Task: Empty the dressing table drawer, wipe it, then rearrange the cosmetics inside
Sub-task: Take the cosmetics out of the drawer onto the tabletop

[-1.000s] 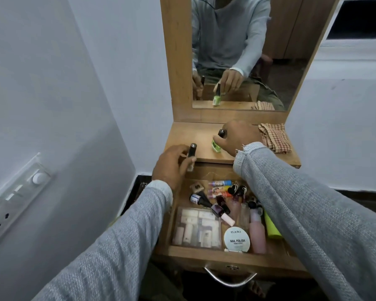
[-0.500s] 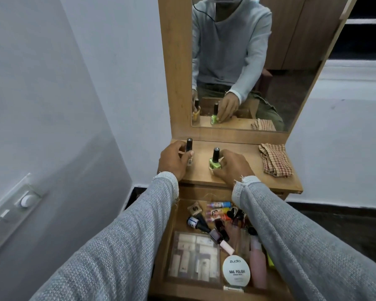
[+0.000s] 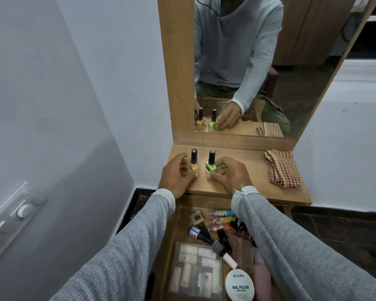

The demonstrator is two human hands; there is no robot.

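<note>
Head view shows the left hand [image 3: 175, 174] pinching the yellow polish bottle [image 3: 194, 162] and the right hand [image 3: 228, 175] pinching the green polish bottle [image 3: 211, 165], both upright on the tabletop [image 3: 243, 168] behind the still-full drawer [image 3: 182, 227]; a careless release could topple either narrow bottle.

The person is wearing a light grey knitted pullover with a fine, speckled weave. Both sleeves are reaching down to the wrists, where paler, whitish cuffs are fraying, loose threads sticking out at the edge. The left hand [image 3: 176, 173] and the right hand [image 3: 230, 174] are showing bare beyond those cuffs, with no rings or watch in sight. In the mirror [image 3: 258, 68] the pullover is showing a shallow V-neck, a thin dark cable is running down across the chest, and olive-green trousers are appearing below its hem.
</note>
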